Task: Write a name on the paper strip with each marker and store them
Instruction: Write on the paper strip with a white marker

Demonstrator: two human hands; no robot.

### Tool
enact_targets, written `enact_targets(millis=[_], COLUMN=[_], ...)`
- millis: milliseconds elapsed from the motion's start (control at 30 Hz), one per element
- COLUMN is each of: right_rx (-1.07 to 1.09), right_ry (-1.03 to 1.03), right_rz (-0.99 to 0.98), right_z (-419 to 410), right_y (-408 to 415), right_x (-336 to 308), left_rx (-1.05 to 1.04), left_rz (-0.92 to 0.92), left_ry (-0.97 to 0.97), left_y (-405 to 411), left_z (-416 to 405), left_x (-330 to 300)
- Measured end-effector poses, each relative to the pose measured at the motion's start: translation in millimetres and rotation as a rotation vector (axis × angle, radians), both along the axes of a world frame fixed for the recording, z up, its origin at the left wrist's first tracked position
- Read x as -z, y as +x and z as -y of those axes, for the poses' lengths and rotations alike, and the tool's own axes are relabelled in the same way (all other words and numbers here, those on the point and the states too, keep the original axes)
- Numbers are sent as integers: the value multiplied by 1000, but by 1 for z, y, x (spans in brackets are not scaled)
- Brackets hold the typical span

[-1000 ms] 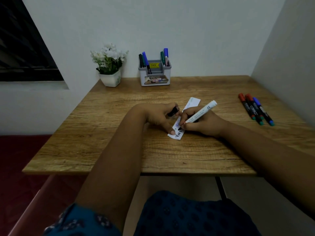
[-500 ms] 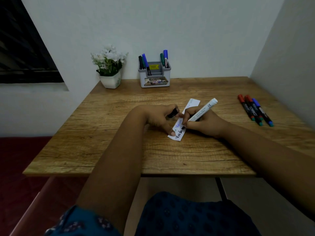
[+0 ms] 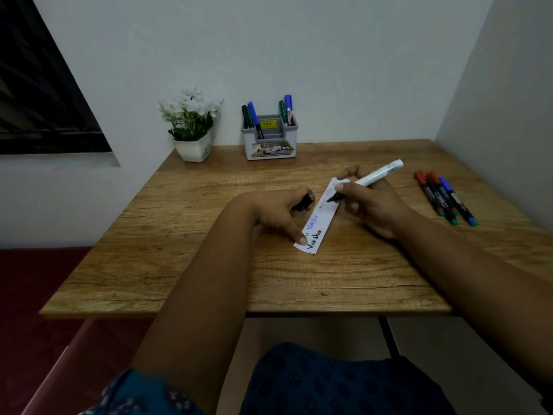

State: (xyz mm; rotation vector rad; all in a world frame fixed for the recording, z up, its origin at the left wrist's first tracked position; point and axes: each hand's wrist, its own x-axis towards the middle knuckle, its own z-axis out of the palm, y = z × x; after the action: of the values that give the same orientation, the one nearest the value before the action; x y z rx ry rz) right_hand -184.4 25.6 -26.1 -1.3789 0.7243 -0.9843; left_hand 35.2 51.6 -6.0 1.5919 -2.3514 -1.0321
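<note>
The paper strip (image 3: 318, 217) is lying slantwise mid-table (image 3: 185, 265), the left hand (image 3: 278, 212) pinning its near corner with a fingertip while curling round a black cap (image 3: 303, 203), and the right hand (image 3: 369, 205) is gripping a white marker (image 3: 375, 176) tip-down over it.

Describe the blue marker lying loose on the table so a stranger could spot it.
Find the wooden table and go to its right edge, where three markers lie side by side. The blue marker is the rightmost; the two red-capped markers lie to its left.
</note>
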Motion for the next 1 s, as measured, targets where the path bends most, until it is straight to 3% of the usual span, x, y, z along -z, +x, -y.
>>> enact_targets(millis=[167,633,767,1000], right_rx=[19,-9,9,-29], right_ry=[72,-126,-65,-51], right_rz=[128,-82,-7,-44], right_z=[1,-8,-6,-4], right_y=[3,11,14,18], right_x=[-4,3,5,8], left_rx=[21,-44,-105,-97], left_rz=[-4,-27,-78,-42], left_ry=[21,27,-49,-11], left_y=[-1,-6,-15,-15], left_z=[2,2,2,5], left_x=[1,4,8,9])
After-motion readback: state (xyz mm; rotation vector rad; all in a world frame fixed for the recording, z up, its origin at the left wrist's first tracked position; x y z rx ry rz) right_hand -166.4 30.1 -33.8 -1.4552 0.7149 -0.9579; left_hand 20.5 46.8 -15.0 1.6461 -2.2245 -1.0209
